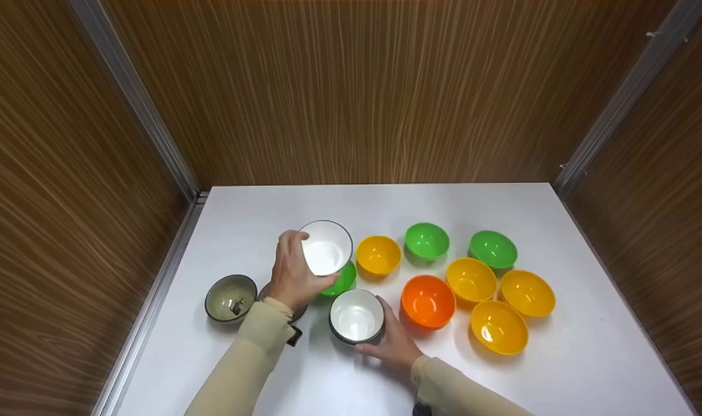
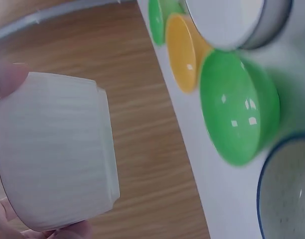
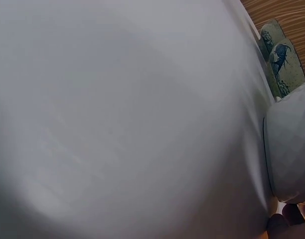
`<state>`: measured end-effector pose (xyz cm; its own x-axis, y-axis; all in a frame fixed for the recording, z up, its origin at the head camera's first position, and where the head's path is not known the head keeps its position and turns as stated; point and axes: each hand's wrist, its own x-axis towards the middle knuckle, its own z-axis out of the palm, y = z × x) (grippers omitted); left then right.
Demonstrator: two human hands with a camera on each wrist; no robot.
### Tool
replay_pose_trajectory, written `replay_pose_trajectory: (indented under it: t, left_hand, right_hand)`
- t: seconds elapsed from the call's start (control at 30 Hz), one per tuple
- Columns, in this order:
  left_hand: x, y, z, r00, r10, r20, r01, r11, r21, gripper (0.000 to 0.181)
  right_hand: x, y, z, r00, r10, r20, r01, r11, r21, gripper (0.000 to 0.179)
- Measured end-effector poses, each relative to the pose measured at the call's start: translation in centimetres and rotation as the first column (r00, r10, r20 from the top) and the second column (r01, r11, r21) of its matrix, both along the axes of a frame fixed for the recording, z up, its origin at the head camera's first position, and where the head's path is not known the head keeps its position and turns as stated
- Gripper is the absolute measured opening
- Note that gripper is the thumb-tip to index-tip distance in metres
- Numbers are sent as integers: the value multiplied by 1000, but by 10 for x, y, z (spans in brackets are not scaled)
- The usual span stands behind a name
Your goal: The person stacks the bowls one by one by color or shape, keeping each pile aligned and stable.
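My left hand [image 1: 293,274] holds a white bowl [image 1: 327,248] with a thin dark rim, thumb and fingers at opposite sides. That bowl is raised and tilted in the left wrist view, showing its ribbed outer wall [image 2: 53,149]. Beneath it in the head view, a green bowl [image 1: 344,281] is partly covered. Nearer the front, my right hand [image 1: 398,341] grips a second white bowl [image 1: 356,315] from its right side; a dark edge shows below its rim, but I cannot tell whether another bowl is under it. Fingers [image 3: 292,224] touch this bowl [image 3: 292,144] in the right wrist view.
Right of my hands stand an orange bowl [image 1: 428,301], several yellow bowls [image 1: 499,327] and two green bowls [image 1: 427,241]. Another yellow bowl [image 1: 378,255] is behind. At left sits a grey-green bowl [image 1: 231,297] beside one half hidden by my left hand. Wood-grain panels [image 1: 379,92] enclose the white table [image 1: 605,346].
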<state>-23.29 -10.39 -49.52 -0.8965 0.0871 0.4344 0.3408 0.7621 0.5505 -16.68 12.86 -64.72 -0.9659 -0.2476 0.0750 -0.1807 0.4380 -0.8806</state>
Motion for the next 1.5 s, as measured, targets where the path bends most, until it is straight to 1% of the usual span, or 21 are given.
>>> replay_pose_trajectory:
  t: [0.13, 0.27, 0.4, 0.53, 0.63, 0.73, 0.9, 1.1, 1.2, 1.4, 1.5]
  left_hand:
    - [16, 7, -4, 997, -38, -68, 39, 999, 9, 91]
    - [31, 14, -10, 992, -69, -108, 71, 997, 15, 92]
    - [45, 18, -19, 991, -78, -108, 81, 996, 23, 93]
    - [58, 23, -30, 993, -76, -94, 78, 997, 26, 94]
    - [66, 28, -39, 994, -73, -86, 76, 997, 33, 94]
    - [73, 33, -46, 994, -75, -78, 79, 996, 47, 94]
    - [82, 37, -56, 995, -76, -66, 80, 995, 54, 93]
    - [88, 40, -69, 995, -73, -74, 76, 996, 36, 93]
    - [89, 40, -73, 994, -73, -83, 77, 996, 36, 94]
    - [89, 43, -77, 993, -75, -88, 79, 996, 39, 93]
    - [88, 43, -77, 994, -69, -82, 73, 997, 39, 93]
  right_hand:
    - [-1, -1, -1, 1000, 14, -8, -14, 1000, -3, 118]
    - [0, 0, 0, 1000, 17, -5, -17, 1000, -2, 118]
    - [0, 1, 1, 1000, 14, 12, -14, 1000, 13, 117]
    - [-2, 2, 1, 1000, 18, 7, -18, 999, 37, 118]
    - [-3, 3, 1, 1000, 24, 1, -24, 999, 44, 117]
    - [-2, 2, 2, 1000, 13, 21, -14, 999, 45, 118]
    - [1, -1, 4, 999, -1, 46, -2, 998, 57, 119]
    - [2, -1, 3, 1000, 9, 21, -11, 997, 75, 117]
    - [2, -1, 2, 1000, 12, 6, -12, 997, 79, 116]
    - [1, 0, 0, 999, -5, 31, 3, 997, 73, 117]
    - [1, 0, 0, 1000, -1, 16, 0, 998, 71, 116]
